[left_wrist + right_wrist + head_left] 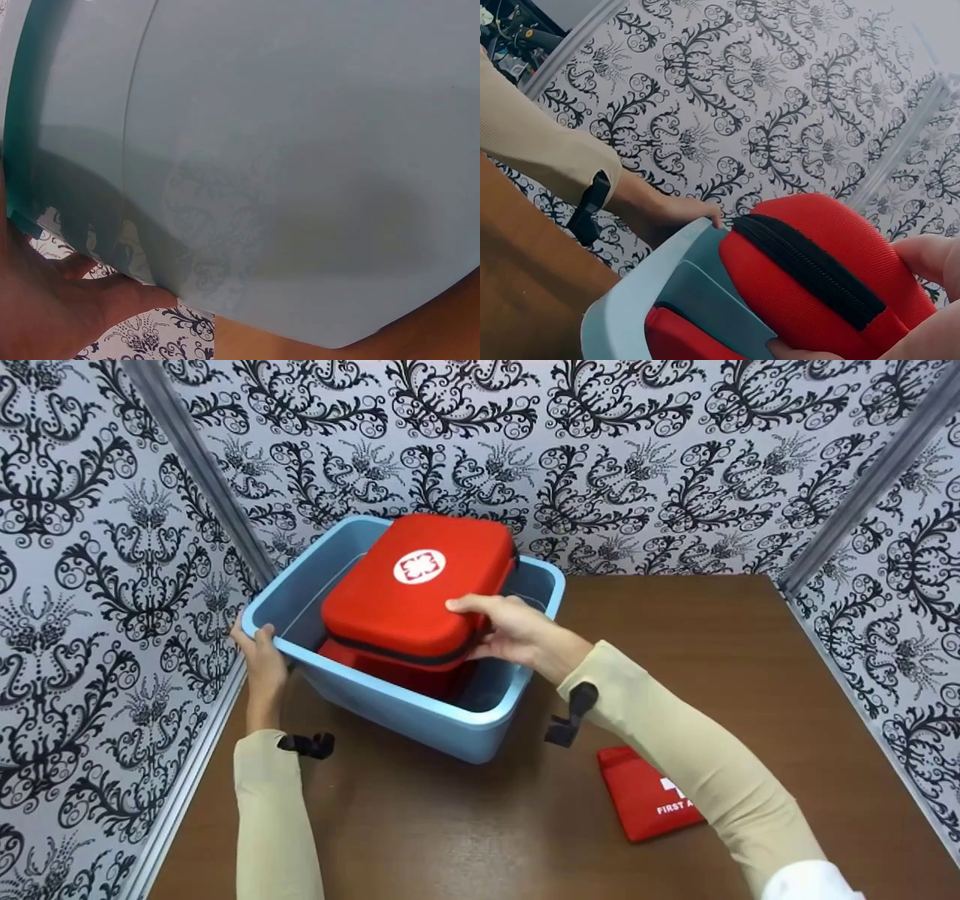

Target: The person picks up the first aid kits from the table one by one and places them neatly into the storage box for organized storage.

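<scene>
Pinching the red zippered case (397, 604), at the mouth of the blue bin (420, 727) and above another red item (405, 673), with the right hand (517, 631) spread around its edge. Gripping the bin's left corner with the curled left hand (264, 667); showing outside, on the brown table (465, 840), a red pouch (637, 795) partly behind the right sleeve (675, 742).

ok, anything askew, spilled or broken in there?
No spill or damage visible. The blue bin is skewed to the table's back edge, and a red first-aid pouch lies outside while another red item is in it.
</scene>
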`<state>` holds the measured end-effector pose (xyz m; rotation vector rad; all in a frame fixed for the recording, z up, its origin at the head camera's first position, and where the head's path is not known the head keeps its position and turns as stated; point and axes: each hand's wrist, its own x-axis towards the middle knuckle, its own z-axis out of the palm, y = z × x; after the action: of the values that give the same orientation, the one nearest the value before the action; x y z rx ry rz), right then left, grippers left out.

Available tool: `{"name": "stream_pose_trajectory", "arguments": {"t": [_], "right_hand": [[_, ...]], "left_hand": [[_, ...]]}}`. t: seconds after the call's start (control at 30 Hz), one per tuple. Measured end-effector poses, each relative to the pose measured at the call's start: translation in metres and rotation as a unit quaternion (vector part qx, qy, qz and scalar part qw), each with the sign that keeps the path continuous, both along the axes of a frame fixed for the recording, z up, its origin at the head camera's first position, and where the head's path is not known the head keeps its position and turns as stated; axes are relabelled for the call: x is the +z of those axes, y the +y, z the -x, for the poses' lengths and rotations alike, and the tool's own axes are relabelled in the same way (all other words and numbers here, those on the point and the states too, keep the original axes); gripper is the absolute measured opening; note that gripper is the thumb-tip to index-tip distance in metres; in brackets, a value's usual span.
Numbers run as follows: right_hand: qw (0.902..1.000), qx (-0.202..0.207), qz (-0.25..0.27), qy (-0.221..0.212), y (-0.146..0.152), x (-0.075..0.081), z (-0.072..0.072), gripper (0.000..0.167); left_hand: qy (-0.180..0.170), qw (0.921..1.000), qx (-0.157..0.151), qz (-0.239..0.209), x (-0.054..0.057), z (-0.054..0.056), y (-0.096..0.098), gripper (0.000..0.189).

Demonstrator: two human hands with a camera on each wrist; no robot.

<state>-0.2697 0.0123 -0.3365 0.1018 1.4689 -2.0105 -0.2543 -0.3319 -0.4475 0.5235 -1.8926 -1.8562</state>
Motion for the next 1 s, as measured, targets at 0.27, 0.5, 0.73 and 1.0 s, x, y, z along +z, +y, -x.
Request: {"name": "stream_pose_trajectory", "arguments": {"t": [0.27, 0.5, 0.73, 1.0], "right_hand": [[0.9994, 0.014, -0.029, -0.007, -0.017, -0.006, 0.006, 0.053], [0.9986, 0.025, -0.044, -0.013, -0.031, -0.006, 0.015, 0.052], [0.9973, 0.024, -0.069, -0.003, -0.047, -0.013, 0.025, 0.051], [0.9953, 0.030, -0.091, -0.010, -0.061, -0.022, 0.032, 0.056]], "left_hand": [[0.005, 1.0000, -0.002, 0.006, -0.003, -0.001, -0.001, 0.059], [0.011, 0.9999, 0.004, 0.003, -0.004, 0.000, 0.000, 0.058], [0.010, 0.9999, 0.003, 0.005, -0.003, 0.001, 0.000, 0.058], [-0.001, 0.9997, 0.005, 0.025, -0.003, -0.001, 0.000, 0.061]]}}
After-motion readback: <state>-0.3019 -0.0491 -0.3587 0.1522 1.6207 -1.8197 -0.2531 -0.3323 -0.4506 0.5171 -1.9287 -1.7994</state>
